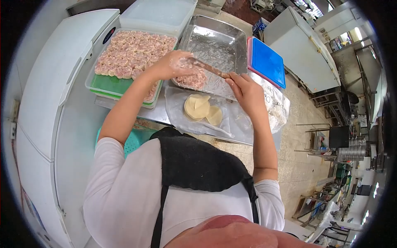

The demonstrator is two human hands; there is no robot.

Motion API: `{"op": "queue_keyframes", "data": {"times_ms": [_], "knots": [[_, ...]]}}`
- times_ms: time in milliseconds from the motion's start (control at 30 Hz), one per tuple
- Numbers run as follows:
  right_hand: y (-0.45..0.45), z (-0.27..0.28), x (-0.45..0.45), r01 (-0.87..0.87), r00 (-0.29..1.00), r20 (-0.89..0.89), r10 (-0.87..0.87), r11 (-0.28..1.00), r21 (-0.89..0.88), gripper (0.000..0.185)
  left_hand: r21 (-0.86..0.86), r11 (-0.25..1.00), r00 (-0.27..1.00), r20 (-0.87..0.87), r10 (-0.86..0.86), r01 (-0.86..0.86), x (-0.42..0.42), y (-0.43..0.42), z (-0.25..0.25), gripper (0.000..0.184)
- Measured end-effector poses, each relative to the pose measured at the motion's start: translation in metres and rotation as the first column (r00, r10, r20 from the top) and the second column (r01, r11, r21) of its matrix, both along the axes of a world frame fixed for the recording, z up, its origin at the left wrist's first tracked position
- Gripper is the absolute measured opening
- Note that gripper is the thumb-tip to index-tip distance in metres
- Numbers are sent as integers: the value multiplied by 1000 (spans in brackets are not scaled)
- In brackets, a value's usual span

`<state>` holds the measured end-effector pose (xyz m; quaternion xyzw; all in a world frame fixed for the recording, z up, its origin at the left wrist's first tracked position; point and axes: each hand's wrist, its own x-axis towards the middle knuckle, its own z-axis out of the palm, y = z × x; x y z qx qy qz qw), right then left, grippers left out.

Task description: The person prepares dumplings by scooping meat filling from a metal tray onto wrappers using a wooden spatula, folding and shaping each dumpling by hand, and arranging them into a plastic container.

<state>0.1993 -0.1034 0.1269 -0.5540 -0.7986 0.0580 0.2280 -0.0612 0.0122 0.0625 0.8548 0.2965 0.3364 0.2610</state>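
My right hand (245,91) is closed around one end of a narrow wooden spatula (211,68). The spatula's other end reaches my left hand (174,65), whose fingers are curled and smeared with pale filling. Whatever lies in that left hand is hidden. Under both hands is a metal tray (237,49), with a heap of pink minced meat (193,79) in its near left corner. Round yellow dough wrappers (196,106) lie stacked on a plastic sheet (175,109) in front of the tray.
At the left, a plastic container (92,84) holds rows of filled dumplings (132,49) on a green sheet. Behind it stands a translucent tub (155,16). A blue lid (268,62) and a plastic bag (278,109) are at the right. A white freezer (62,62) borders the left side.
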Motion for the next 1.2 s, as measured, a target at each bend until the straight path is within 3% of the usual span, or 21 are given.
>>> {"op": "queue_keyframes", "data": {"times_ms": [67, 100, 200, 233, 267, 300, 367, 400, 467, 533, 600, 633, 700, 767, 800, 833, 867, 933, 967, 1200], "knots": [[-10, -1, -14, -3, 1000, 9, 2, 990, 138, 19, -258, 966, 995, -82, -56, 33, -2, -3, 13, 43], [-9, -3, -18, -5, 993, 120, -10, 992, 127, 20, -260, 965, 995, -82, -54, 31, -2, -7, 16, 43], [-5, 13, -11, 45, 996, 74, -45, 999, 12, 20, -153, 988, 1000, -23, -14, 10, -7, -14, 14, 45], [-4, 16, -13, 35, 997, 74, -36, 999, 14, 20, -45, 995, 995, 16, 95, -94, -10, -15, 2, 45], [-7, 17, -15, -20, 997, -68, 21, 1000, 8, 21, 57, 979, 979, 63, 193, -197, -14, -14, -8, 46], [-8, 16, -18, -73, 975, -209, 73, 997, 7, 22, 56, 978, 979, 60, 196, -199, -18, -18, 1, 46], [-4, -3, -32, -80, 984, -166, 71, 996, -49, 23, -339, 941, 998, 63, 6, 16, -25, -27, 30, 50], [-1, -14, -38, -85, 990, -119, 72, 991, -103, 24, -344, 939, 998, 59, 10, 11, -32, -28, 30, 50], [3, -23, -41, -92, 988, -137, 75, 988, -122, 25, -31, 978, 976, -88, 201, -204, -50, -29, 29, 51], [2, -29, -37, -89, 951, -305, 49, 989, -118, 26, -102, 965, 965, -124, 229, -242, -84, -33, 35, 51], [0, -45, -25, -70, 939, -342, 27, 991, -113, 27, -322, 885, 940, -169, 296, -337, -121, -40, 36, 52], [-3, -54, -17, -23, 928, -370, -40, 986, -163, 27, -323, 881, 937, -172, 303, -345, -140, -43, 27, 52], [-13, -70, -3, 19, 913, -395, -106, 976, -217, 27, 149, 886, 872, -166, 460, -439, -171, -48, -3, 53], [-27, -87, 7, 95, 776, -530, -341, 894, -438, 27, 71, 877, 837, -270, 475, -475, -184, -58, -15, 53], [-35, -94, 8, 95, 774, -531, -344, 893, -440, 27, -3, 860, 799, -370, 474, -511, -187, -63, -22, 54], [-43, -102, 8, 119, 714, -572, -404, 875, -469, 28, 148, 855, 799, -308, 517, -496, -186, -68, -33, 57], [-50, -109, 8, 141, 647, -607, -460, 855, -498, 28, 147, 857, 799, -312, 513, -493, -185, -69, -41, 57], [-58, -120, 7, 158, 629, -607, -485, 845, -512, 28, -140, 830, 812, -346, 470, -539, -174, -70, -44, 61], [-61, -122, 5, 160, 613, -613, -498, 838, -521, 28, -48, 829, 784, -360, 506, -557, -169, -72, -52, 65], [-62, -118, -12, 151, 567, -655, -500, 844, -514, 25, 0, 881, 855, -241, 459, -473, -145, -60, -66, 70]]}}
